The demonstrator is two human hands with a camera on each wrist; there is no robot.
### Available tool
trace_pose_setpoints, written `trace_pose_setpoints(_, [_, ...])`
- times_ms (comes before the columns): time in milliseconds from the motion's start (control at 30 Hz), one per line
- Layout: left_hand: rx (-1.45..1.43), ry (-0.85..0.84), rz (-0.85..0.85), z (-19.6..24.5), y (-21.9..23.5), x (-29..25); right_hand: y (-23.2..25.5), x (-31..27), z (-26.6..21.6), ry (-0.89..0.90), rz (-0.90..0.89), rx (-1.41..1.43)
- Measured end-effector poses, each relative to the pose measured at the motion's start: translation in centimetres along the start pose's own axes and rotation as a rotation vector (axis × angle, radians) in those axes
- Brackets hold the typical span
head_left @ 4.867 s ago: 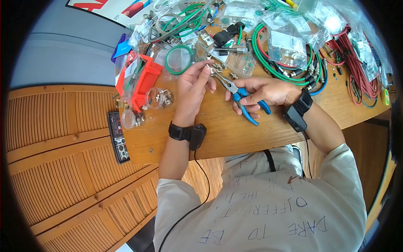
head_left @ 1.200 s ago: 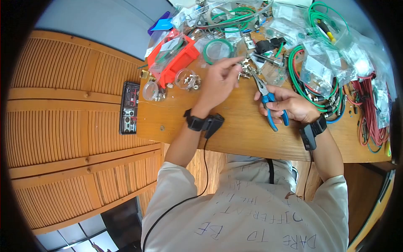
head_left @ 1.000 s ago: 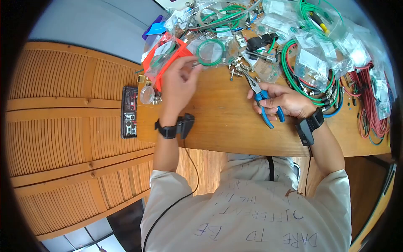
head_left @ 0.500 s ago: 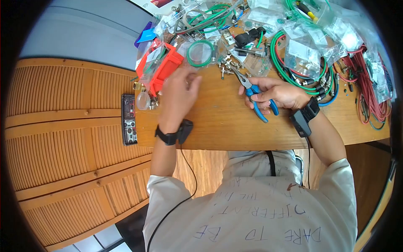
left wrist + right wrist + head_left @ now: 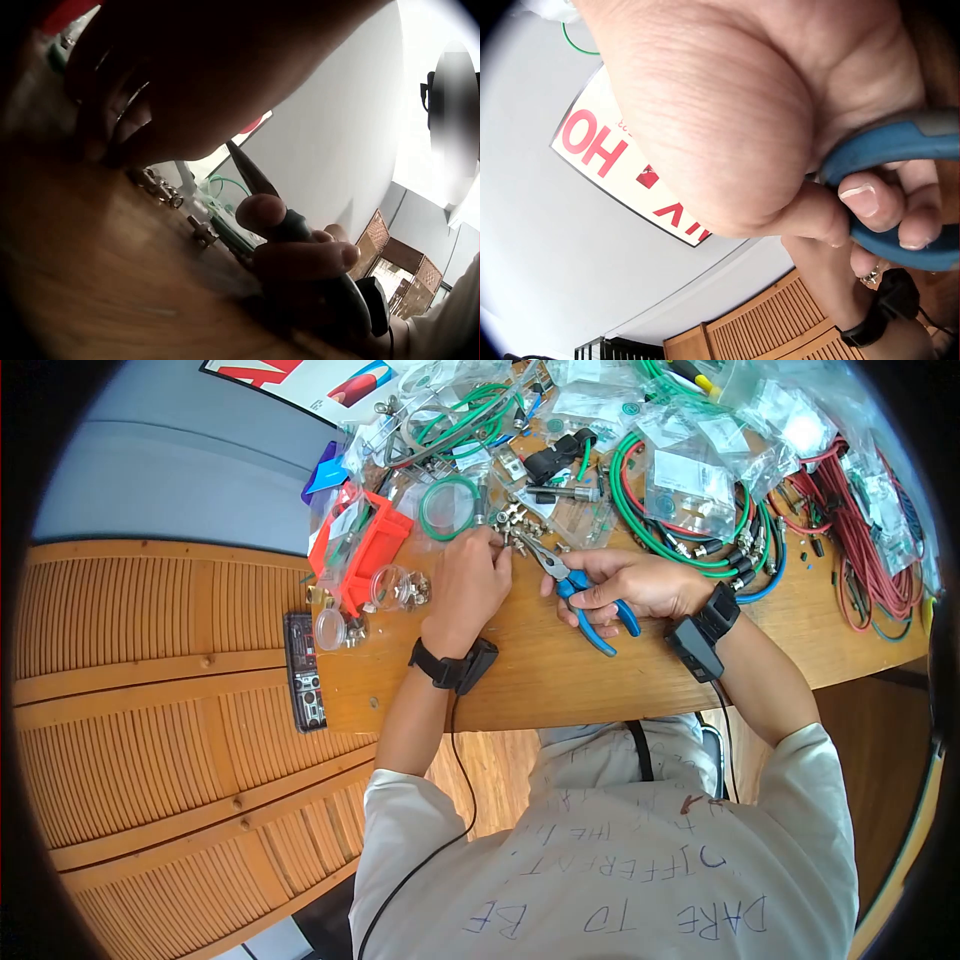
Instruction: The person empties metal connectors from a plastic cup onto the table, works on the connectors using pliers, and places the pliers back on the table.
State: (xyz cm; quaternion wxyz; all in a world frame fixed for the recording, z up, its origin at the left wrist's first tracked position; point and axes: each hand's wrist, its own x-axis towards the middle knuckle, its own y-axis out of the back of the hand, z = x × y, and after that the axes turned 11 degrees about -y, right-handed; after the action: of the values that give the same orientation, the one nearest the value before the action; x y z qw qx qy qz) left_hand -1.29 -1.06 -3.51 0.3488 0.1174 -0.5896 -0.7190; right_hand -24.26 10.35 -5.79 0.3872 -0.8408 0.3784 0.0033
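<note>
My left hand [image 5: 468,582] is palm down, fingertips at the near-left edge of a pile of small metal coax connectors [image 5: 515,520]. In the left wrist view its bent fingers reach to the tabletop, with a loose connector [image 5: 202,231] lying nearby; I cannot tell whether it pinches one. My right hand [image 5: 645,585] grips blue-handled long-nose pliers [image 5: 582,582], whose tip points toward the pile. In the right wrist view the fingers wrap round the blue handles [image 5: 900,146]. Left of my left hand lies a clear jar [image 5: 388,588] with connectors in it.
A red bin [image 5: 380,545] and a small round clear container [image 5: 330,628] stand at the left. Coiled green cable [image 5: 625,510], clear plastic bags [image 5: 690,485], a metal cylinder [image 5: 565,492] and red cables [image 5: 860,525] fill the table's far and right side.
My left hand went from the pile leftward to the jar, then came back right to the pile. My right hand keeps hold of the pliers. The head view has shifted.
</note>
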Motion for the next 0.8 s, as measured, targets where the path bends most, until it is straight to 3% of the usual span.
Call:
trace_pose_setpoints(133, [-0.078,0.126,-0.005,-0.8,-0.1,0.0,-0.3,-0.1,-0.1,0.004,0.031,-0.017])
trace_pose_setpoints(233, [-0.074,0.094,0.110,-0.7,1.1,0.0,-0.3,-0.2,-0.2,-0.002,0.022,0.001])
trace_pose_setpoints(333, [-0.248,0.120,0.235,-0.3,2.5,0.0,-0.2,0.1,-0.3,-0.012,0.005,0.005])
trace_pose_setpoints(400, [-0.645,0.253,0.268,-0.2,2.8,0.0,-0.2,0.0,-0.3,-0.008,0.005,0.002])
trace_pose_setpoints(433, [-0.646,0.253,0.268,-0.4,2.7,0.0,-0.2,0.0,-0.3,-0.009,0.006,0.002])
trace_pose_setpoints(500, [-1.080,0.250,0.291,-1.0,2.5,0.0,-0.2,0.1,-0.3,-0.012,0.014,-0.035])
trace_pose_setpoints(700, [-1.491,0.347,0.279,-2.6,0.9,0.0,-0.6,-0.2,-0.4,-0.022,0.049,-0.057])
trace_pose_setpoints(800, [-1.474,0.343,0.233,-3.5,-0.6,-0.1,-0.8,-0.4,-0.6,-0.035,0.031,-0.041])
